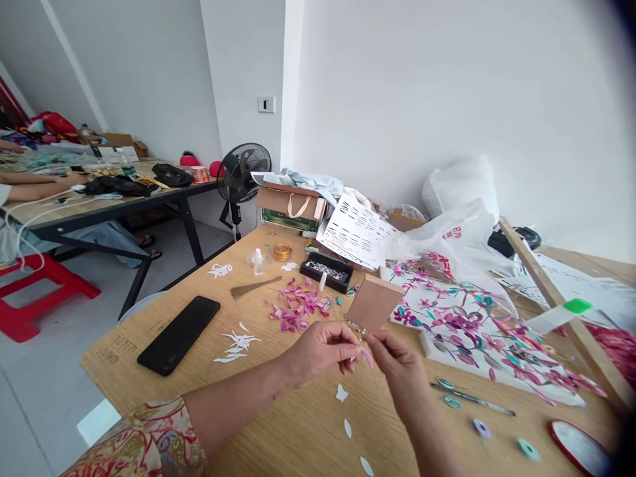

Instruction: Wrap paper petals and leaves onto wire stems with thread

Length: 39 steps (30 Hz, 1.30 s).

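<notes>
My left hand (pixel 325 348) is closed in a pinch, its fingertips against a small pink petal (pixel 367 358). Close beside it, my right hand (pixel 397 358) also pinches, thumb and forefinger on what looks like a thin wire with small beads; the fingers partly hide it. Both hands are raised over the wooden table, fingertips almost meeting. A heap of pink petals (pixel 297 306) lies just beyond the left hand. White paper petals (pixel 239 345) are to its left, and single white cutouts (pixel 347 428) lie below the hands.
A black phone (pixel 179 334) lies at left. Behind are a small bottle (pixel 258 262), gold wire spool (pixel 281 252), black tray (pixel 326 270) and brown box (pixel 373 301). At right are a foam board of purple flowers (pixel 467 324), tweezers (pixel 479 399) and thread spools (pixel 527 449). Another person's arm (pixel 37 187) shows far left.
</notes>
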Available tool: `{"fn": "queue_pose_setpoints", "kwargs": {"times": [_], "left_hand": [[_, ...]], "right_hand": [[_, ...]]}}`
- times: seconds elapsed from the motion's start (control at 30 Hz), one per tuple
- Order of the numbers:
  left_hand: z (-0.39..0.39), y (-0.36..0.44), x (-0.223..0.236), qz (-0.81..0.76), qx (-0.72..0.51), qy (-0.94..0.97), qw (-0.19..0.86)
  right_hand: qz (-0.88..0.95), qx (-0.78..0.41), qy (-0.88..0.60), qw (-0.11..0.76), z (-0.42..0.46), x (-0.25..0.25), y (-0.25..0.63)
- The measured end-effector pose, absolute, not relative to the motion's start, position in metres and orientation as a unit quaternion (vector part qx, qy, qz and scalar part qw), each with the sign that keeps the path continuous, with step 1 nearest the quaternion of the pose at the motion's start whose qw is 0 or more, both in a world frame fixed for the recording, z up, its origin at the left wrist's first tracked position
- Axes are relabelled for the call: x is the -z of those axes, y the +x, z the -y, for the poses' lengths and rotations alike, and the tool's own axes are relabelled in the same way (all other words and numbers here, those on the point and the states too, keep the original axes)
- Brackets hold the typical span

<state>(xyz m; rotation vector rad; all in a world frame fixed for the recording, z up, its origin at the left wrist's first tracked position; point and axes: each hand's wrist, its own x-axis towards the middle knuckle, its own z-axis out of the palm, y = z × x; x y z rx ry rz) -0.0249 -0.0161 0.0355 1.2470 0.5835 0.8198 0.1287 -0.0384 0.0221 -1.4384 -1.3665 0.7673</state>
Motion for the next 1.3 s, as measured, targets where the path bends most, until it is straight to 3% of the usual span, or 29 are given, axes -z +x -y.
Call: {"fn": "queue_pose_setpoints", "kwargs": {"times": [0.13,0.33,0.43,0.5,0.6,0.7,0.8,0.93,1.1,1.17,1.3], "left_hand": [[0.01,-0.022,-0.036,-0.303,-0.437,0.531,0.66],[-0.003,-0.023,-0.027,-0.366,-0.437,0.741,0.356],[-0.003,-0.025,-0.026,-0.342,-0.412,0.796,0.281],[0.0,-0.026,-0.026,-0.314,-0.4,0.81,0.292],[0.009,-0.026,-0.03,-0.286,-0.379,0.773,0.421],[0.016,-0.024,-0.035,-0.288,-0.365,0.654,0.597],[0.017,-0.021,-0.039,-0.284,-0.401,0.563,0.665],[0.009,-0.019,-0.036,-0.319,-0.449,0.574,0.606],[0.001,-0.021,-0.026,-0.357,-0.435,0.754,0.34],[0.002,-0.022,-0.023,-0.328,-0.415,0.801,0.278],[0.01,-0.023,-0.023,-0.27,-0.387,0.815,0.338]], "right_hand": [[0.586,-0.315,-0.585,0.463,0.049,0.001,0.1],[0.649,-0.151,-0.626,0.406,0.078,-0.008,0.08],[0.668,-0.084,-0.622,0.401,0.08,-0.03,0.093],[0.668,-0.054,-0.626,0.398,0.073,-0.044,0.108],[0.638,-0.048,-0.662,0.39,0.055,-0.051,0.13],[0.617,-0.132,-0.657,0.413,0.04,-0.038,0.138],[0.62,-0.209,-0.622,0.43,0.039,-0.016,0.126],[0.647,-0.193,-0.615,0.407,0.058,-0.001,0.099],[0.7,-0.039,-0.609,0.371,0.08,-0.014,0.086],[0.715,-0.006,-0.598,0.362,0.081,-0.026,0.093],[0.678,-0.007,-0.632,0.376,0.066,-0.046,0.119]]}}
